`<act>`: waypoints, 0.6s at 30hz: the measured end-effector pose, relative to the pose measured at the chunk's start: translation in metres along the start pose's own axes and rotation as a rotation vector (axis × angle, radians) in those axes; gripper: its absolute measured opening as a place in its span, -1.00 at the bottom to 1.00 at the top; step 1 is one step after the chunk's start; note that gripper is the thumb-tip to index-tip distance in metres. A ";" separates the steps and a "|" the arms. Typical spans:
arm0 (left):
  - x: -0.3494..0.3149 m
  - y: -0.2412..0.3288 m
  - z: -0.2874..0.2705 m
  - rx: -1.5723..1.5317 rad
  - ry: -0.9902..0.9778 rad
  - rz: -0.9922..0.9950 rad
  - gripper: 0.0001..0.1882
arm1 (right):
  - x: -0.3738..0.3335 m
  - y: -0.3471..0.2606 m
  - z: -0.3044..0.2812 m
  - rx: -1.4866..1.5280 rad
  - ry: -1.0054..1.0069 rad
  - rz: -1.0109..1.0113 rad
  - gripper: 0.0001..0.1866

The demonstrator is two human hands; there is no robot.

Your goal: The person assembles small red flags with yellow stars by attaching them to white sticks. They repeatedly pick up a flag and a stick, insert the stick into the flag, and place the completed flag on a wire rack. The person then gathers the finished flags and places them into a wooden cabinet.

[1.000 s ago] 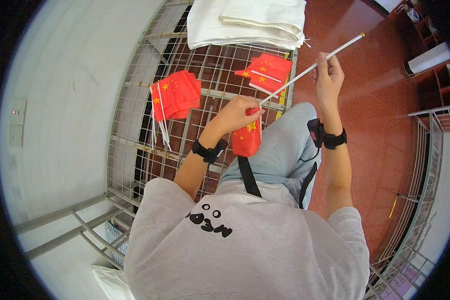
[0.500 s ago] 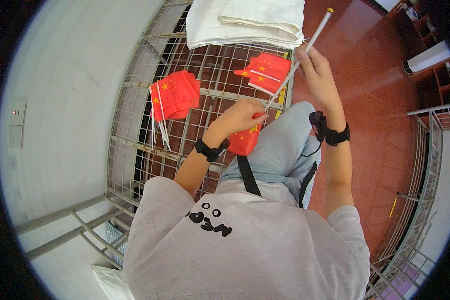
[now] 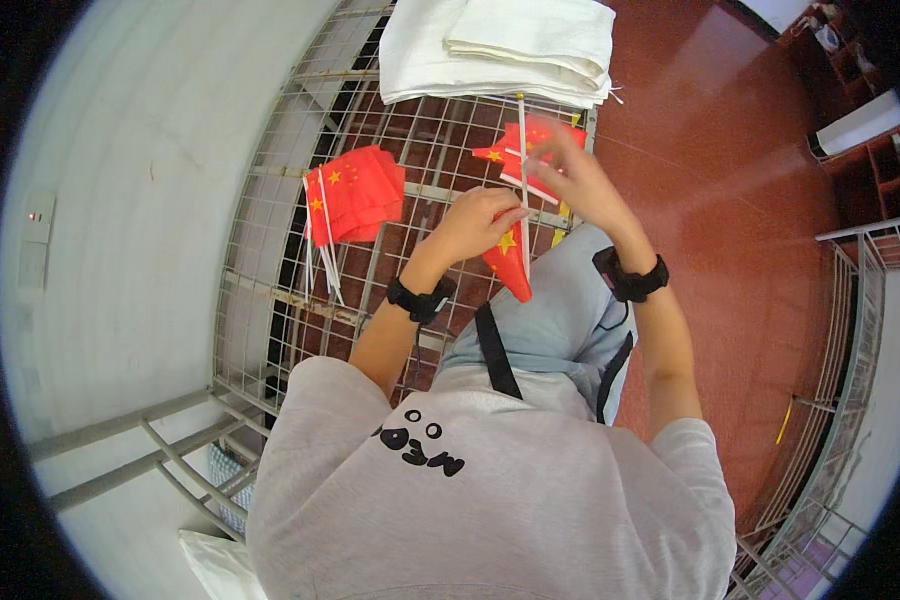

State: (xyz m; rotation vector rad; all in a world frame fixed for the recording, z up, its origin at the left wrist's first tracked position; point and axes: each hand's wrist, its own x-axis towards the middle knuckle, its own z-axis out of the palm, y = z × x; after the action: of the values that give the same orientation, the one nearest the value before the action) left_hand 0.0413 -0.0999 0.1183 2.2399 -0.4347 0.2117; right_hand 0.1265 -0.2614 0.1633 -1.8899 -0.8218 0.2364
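In the head view, pinches a small red flag [image 3: 508,255] with yellow stars between thumb and fingers of the left hand [image 3: 478,222], thumb tip right at its white stick [image 3: 524,190]. Has the right hand [image 3: 575,180] beside the upper part of the same stick, fingers bent and blurred; cannot tell whether clamped on it or merely alongside. Holds the two hands apart, left lower and closer in, right farther out, with the stick between them.

Points the stick's long axis almost straight away from the body: gold-tipped end out by the folded white cloth [image 3: 500,50], lower end over the thigh [image 3: 560,300] in pale jeans. Gathers the red fabric to the left of the stick, under the left hand, so nearer to the left than to the right.

Shows loose flags [image 3: 510,138] just beyond, partly behind the right hand, and a fanned bundle of flags [image 3: 355,195] off to the left, sticks toward the body, both on the wire-mesh bed frame [image 3: 348,315].
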 end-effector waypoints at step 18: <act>-0.008 -0.008 -0.020 -0.317 0.126 -0.244 -0.80 | -0.004 -0.015 0.009 0.131 -0.161 -0.124 -0.57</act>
State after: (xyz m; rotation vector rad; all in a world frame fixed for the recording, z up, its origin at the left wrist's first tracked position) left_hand 0.0371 -0.0775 0.1235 1.9336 -0.1148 0.1433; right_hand 0.1130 -0.2536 0.1711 -1.7066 -1.0040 0.3607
